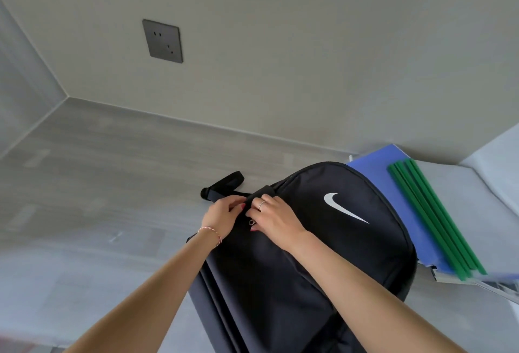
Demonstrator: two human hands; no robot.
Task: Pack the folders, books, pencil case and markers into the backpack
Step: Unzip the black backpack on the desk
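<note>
Reaching in from the lower edge on two bare forearms, with both hands meeting at the top of the black backpack (323, 254). Lying flat on the pale surface, front panel with its white swoosh logo (344, 208) facing up, and hanging partly over the near-left edge. Pinching at the zipper seam with the left hand (223, 215), fingers curled onto the dark fabric and a red-and-white string bracelet (211, 234) circling the wrist. Curling the right hand (273, 219) over the same seam just beside it, ring showing on one finger, thumb and fingertips closing around a small metal zipper pull (252, 222). Sticking out beyond the hands toward the wall, a black carry strap (223, 185). Lying partly under the far right side of the backpack, blue folders (393, 184), with green spine bars (432, 217) resting across them, touching. Running behind everything, a grey wall carrying a dark power socket (162, 41), and grey wood-look flooring (98, 170) below it.
</note>
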